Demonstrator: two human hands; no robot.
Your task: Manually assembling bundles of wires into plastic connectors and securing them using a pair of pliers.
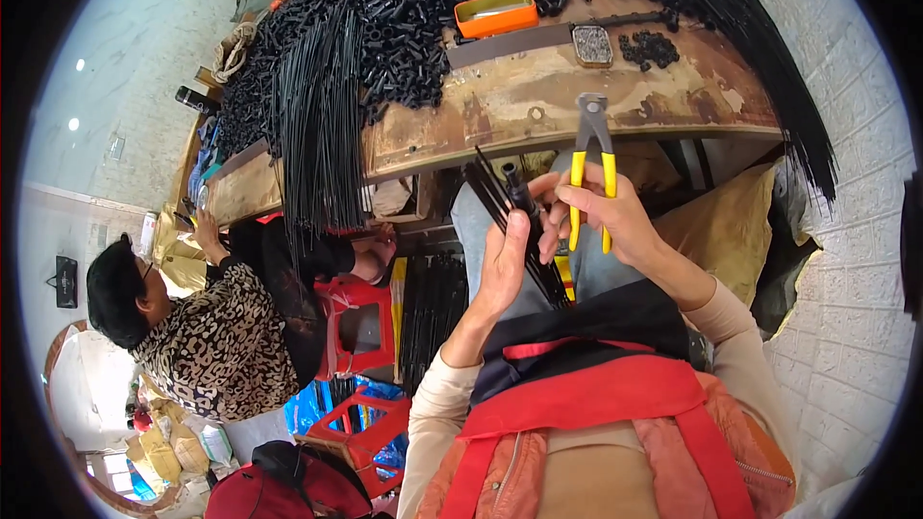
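My right hand [623, 216] is closed on end-cutting pincers [593, 123] with yellow handles, their dark jaws pointing up toward the table edge. Its fingertips come close to those of my left hand [503, 264]. In the left hand's grip is a black tubular part [517, 189], its hollow end upward. Several thin black rods [490, 194] run slantwise past the same hand over my lap; whether it grips them too I cannot tell. Parts of the left fingers are hidden behind the tube and rods.
On the worn wooden table [519, 96] lie heaped black tubular parts [404, 29], a hanging bundle of rods [322, 115], an orange box [496, 13] and a tin of small metal pieces [592, 45]. A co-worker [212, 327] sits left, near red stools [358, 327].
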